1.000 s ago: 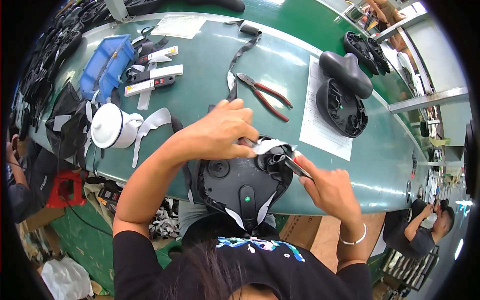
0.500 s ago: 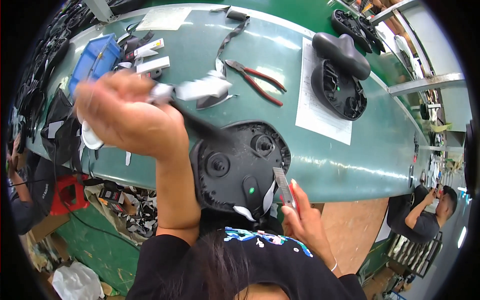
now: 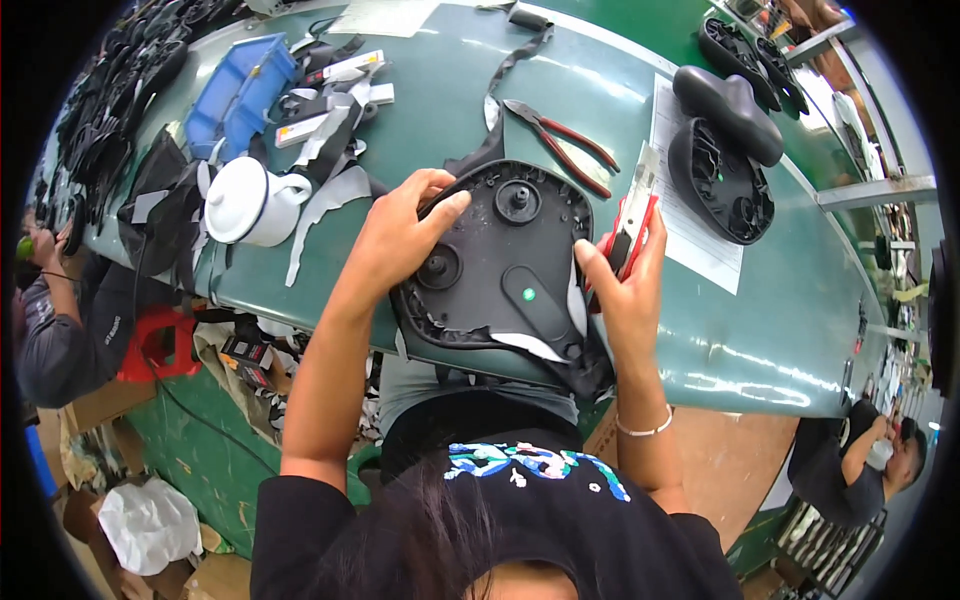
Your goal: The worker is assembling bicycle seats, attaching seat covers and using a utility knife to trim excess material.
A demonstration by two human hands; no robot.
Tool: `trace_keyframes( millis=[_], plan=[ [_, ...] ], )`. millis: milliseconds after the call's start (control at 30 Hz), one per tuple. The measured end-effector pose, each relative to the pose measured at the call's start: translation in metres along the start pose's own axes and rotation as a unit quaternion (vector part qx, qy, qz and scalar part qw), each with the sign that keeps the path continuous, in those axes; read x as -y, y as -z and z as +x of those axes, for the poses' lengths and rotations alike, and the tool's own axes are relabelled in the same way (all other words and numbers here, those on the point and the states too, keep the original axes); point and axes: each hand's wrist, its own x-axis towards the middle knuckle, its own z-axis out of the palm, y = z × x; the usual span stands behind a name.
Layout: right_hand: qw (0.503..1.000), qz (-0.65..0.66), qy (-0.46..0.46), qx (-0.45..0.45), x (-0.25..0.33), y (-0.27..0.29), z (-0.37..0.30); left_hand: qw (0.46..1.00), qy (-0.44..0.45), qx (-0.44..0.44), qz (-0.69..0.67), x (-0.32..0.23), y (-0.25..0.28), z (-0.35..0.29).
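On the left of the green table (image 3: 770, 330), a blue box (image 3: 240, 95) and a white mug (image 3: 240, 205) sit close to the left arm, so room is small there; past the middle come pliers (image 3: 541, 122) and a sheet of paper (image 3: 705, 255), with more room at the right, between the paper and the table's near edge. The left hand (image 3: 400, 230) is bent around the far left rim of a black seat bottom (image 3: 490, 240), thumb on top, other fingers curled at its edge. The right hand (image 3: 630, 285) is wrapped around a red knife (image 3: 630, 225), blade pointing up and away, thumb by the seat bottom's right rim; I cannot tell if it touches. The seat bottom lies over the table's near edge, hollow side up, with two round posts, a green dot and white strips along its near rim.
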Motion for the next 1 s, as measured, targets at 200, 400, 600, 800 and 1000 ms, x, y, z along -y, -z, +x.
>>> trace_keyframes(
  millis=[200, 400, 600, 800, 1000],
  plan=[
    [0.998, -0.029, 0.04, -0.029, 0.001, 0.033, 0.036, 0.961, 0.119, 0.157, -0.197, -0.017, 0.027, 0.061],
    [0.989, -0.054, 0.108, -0.085, 0.041, 0.066, 0.134, 0.857, 0.016, -0.141, -0.495, -0.013, 0.009, 0.158],
    [0.963, 0.219, 0.022, -0.155, -0.016, 0.054, 0.353, 0.96, -0.236, -0.147, 0.012, -0.011, -0.097, 0.154],
    [0.9, 0.087, -0.094, -0.416, -0.082, 0.084, 0.497, 0.98, -0.171, -0.092, -0.05, -0.025, -0.093, 0.155],
    [0.948, -0.034, -0.124, -0.291, -0.087, 0.075, 0.503, 0.976, -0.189, -0.106, -0.014, -0.021, -0.081, 0.157]
  ],
)
